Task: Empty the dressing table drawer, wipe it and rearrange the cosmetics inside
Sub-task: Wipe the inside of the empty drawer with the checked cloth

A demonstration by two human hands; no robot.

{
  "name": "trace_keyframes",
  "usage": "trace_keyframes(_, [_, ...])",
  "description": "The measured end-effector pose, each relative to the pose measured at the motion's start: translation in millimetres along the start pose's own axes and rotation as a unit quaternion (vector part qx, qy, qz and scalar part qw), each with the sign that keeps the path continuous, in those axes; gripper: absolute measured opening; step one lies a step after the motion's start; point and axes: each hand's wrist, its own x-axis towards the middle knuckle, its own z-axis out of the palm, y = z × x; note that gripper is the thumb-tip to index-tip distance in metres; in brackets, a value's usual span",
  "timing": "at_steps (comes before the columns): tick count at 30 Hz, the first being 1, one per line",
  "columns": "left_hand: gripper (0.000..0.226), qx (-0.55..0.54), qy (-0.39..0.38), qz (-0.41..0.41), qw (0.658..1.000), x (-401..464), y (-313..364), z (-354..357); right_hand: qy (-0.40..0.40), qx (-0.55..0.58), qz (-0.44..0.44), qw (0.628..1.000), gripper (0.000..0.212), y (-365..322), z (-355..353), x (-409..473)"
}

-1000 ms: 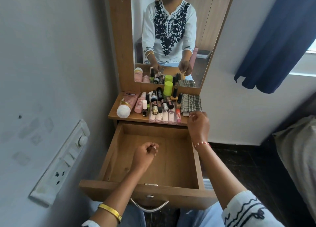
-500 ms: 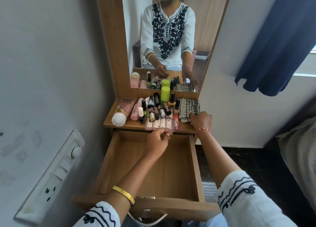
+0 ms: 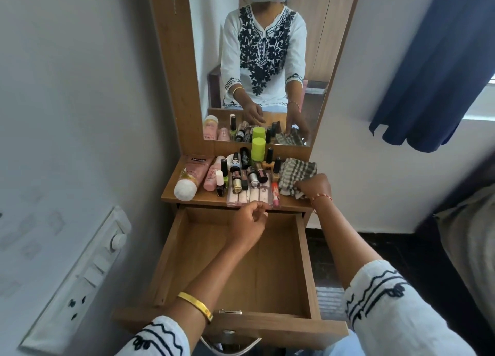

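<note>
The wooden drawer [image 3: 270, 280] is pulled out with nothing inside. Several cosmetics crowd the dressing table top [image 3: 171, 195]: a pink lotion tube [image 3: 188, 177], a green bottle [image 3: 258, 149], nail polishes, lipsticks and a clear pink tray [image 3: 251, 195]. My left hand [image 3: 250, 221] hovers over the drawer's back edge, just below the tray, fingers loosely curled and holding nothing. My right hand [image 3: 312, 187] grips a bunched checked cloth [image 3: 296, 172] at the top's right end.
A mirror [image 3: 267, 61] rises behind the table top. A white switchboard [image 3: 80, 275] is on the left wall, close to the drawer. A blue curtain [image 3: 434, 61] hangs at the right, with bedding [image 3: 471, 235] below it.
My left hand rose from the middle of the drawer to its back edge by the tray. My right hand moved onto the checked cloth and bunched it.
</note>
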Motion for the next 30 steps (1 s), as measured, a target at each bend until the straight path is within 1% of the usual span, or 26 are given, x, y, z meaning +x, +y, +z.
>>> trace_keyframes(4, [0.014, -0.001, -0.008, -0.014, 1.000, 2, 0, 0, 0.031, 0.023, 0.002, 0.999, 0.027, 0, -3, -2])
trace_keyframes(6, [0.017, 0.003, -0.009, -0.022, 1.000, 2, 0, 0, 0.050, 0.038, -0.002, 0.998, 0.017, 0, -3, -5])
trace_keyframes(7, [0.020, 0.003, -0.008, -0.023, 1.000, 2, -1, 0, 0.061, 0.050, -0.010, 0.997, 0.016, 0, -3, -7])
trace_keyframes(10, [0.021, 0.000, -0.006, -0.026, 1.000, 0, -1, -1, 0.094, 0.102, -0.035, 0.990, 0.024, 0, -2, -14])
trace_keyframes(12, [0.020, -0.001, -0.007, -0.030, 1.000, -1, -2, -1, 0.130, 0.139, -0.056, 0.980, 0.026, -2, -4, -22])
trace_keyframes(15, [0.018, -0.016, -0.010, -0.041, 0.999, -3, -5, 0, 0.168, 0.138, -0.104, 0.971, 0.026, -5, -7, -30])
trace_keyframes(17, [0.016, -0.022, -0.015, -0.046, 0.999, -6, -6, 1, 0.178, 0.132, -0.134, 0.966, 0.025, -6, -8, -36])
trace_keyframes(20, [0.013, -0.036, -0.023, -0.049, 0.998, -12, -4, 1, 0.189, 0.150, -0.175, 0.954, 0.023, -5, -9, -50])
trace_keyframes(22, [0.011, -0.061, -0.034, -0.048, 0.996, -16, 1, -1, 0.194, 0.168, -0.200, 0.945, 0.020, -3, -10, -62])
trace_keyframes(25, [0.014, -0.148, -0.058, -0.072, 0.985, -25, 11, -4, 0.204, 0.201, -0.243, 0.927, 0.017, 3, -12, -84])
trace_keyframes(28, [0.039, -0.226, -0.086, -0.116, 0.963, -33, 21, -6, 0.188, 0.226, -0.276, 0.915, 0.015, 13, -12, -111])
trace_keyframes(30, [0.050, -0.291, -0.101, -0.136, 0.942, -37, 26, -7, 0.147, 0.263, -0.266, 0.916, 0.015, 22, -10, -131])
